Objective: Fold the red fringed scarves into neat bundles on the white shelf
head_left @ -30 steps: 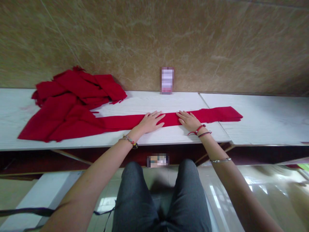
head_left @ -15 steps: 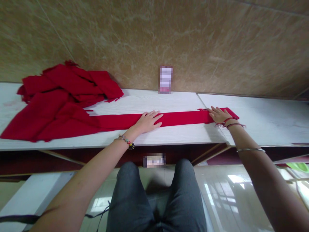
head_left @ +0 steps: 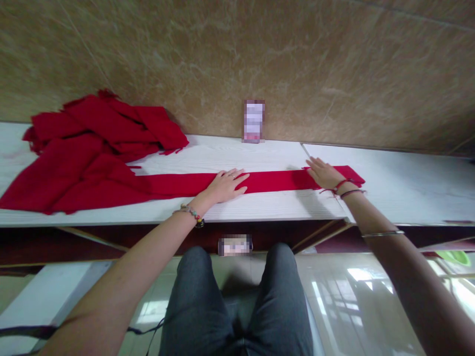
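Note:
A long red scarf (head_left: 274,180), folded into a narrow strip, lies flat across the white tabletop (head_left: 230,153). My left hand (head_left: 225,184) rests palm down on the strip's middle, fingers stretched out. My right hand (head_left: 323,173) lies flat on the strip near its right end, fingers spread. The strip's left part runs into a heap of red cloth (head_left: 92,148) piled at the left of the table.
A small upright card (head_left: 254,121) leans against the brown marbled wall behind the table. A second white tabletop (head_left: 408,183) adjoins on the right. My knees in grey trousers (head_left: 237,301) are under the table edge, over a glossy floor.
My right hand slid from the strip's middle out toward its right end, then drew back slightly leftward. My left hand stayed pressed on the middle.

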